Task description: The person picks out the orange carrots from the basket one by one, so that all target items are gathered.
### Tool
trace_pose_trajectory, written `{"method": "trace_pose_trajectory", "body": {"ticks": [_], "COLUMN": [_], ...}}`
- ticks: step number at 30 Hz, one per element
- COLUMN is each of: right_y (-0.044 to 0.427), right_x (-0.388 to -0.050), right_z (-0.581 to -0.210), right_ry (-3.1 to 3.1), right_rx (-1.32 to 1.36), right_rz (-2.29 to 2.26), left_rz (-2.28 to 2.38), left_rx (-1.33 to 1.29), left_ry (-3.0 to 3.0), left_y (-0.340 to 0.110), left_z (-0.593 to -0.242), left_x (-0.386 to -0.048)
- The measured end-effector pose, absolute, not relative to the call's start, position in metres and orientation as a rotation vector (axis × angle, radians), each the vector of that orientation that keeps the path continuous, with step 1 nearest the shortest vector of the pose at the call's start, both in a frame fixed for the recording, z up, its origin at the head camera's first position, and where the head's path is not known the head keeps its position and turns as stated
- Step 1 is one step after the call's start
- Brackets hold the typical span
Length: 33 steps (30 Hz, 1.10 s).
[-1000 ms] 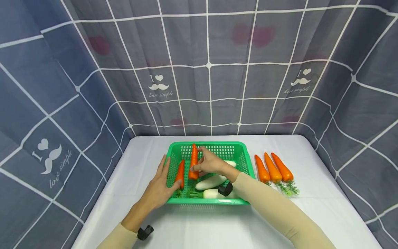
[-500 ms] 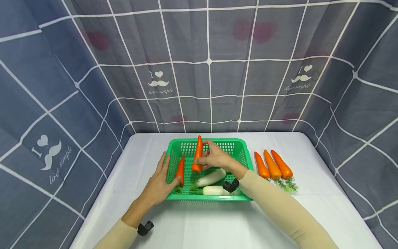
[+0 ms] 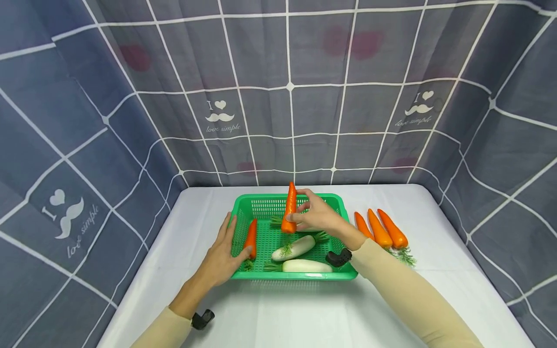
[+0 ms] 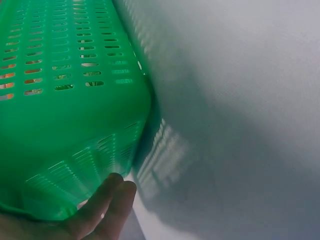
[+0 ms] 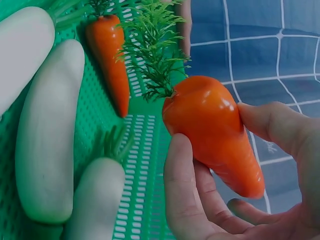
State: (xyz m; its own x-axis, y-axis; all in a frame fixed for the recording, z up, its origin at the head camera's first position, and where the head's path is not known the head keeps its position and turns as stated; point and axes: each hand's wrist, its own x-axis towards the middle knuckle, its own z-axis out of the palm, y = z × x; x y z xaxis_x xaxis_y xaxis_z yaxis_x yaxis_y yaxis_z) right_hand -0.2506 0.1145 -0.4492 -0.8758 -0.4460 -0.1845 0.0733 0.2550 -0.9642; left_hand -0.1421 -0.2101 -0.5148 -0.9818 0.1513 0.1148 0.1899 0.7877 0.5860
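Note:
An orange carrot with a feathery green top is pinched between the thumb and fingers of my right hand, raised above the green basket. The right wrist view shows that carrot close up. My left hand rests at the basket's left side, its fingers stretched along the outer wall and its thumb over the rim. Beside that thumb, inside the basket, lies a second carrot. White radishes lie in the basket too: one at the front, another in the middle, and a third partly hidden under my right hand.
On the white table, right of the basket, several things lie side by side: an orange carrot, another carrot, and one partly covered by my right forearm. A grey checked curtain encloses the table's back and sides.
My right hand has lifted the carrot off the basket's left part and carried it up and to the right. The left hand has stayed at the basket's left side.

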Motion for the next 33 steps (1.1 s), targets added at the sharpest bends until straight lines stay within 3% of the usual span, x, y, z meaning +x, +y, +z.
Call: {"method": "trace_pose_trajectory", "body": {"ticks": [33], "right_y": [0.214], "right_x": [-0.243], "right_z": [-0.438], "right_ry": [2.269], "right_rx": [-0.289], "right_rz": [-1.673], "left_rz": [-0.975], "left_rx": [-0.271], "left_ry": [-2.909], "left_y": [-0.21], "left_z": [-0.516], "left_x": [-0.141]}}
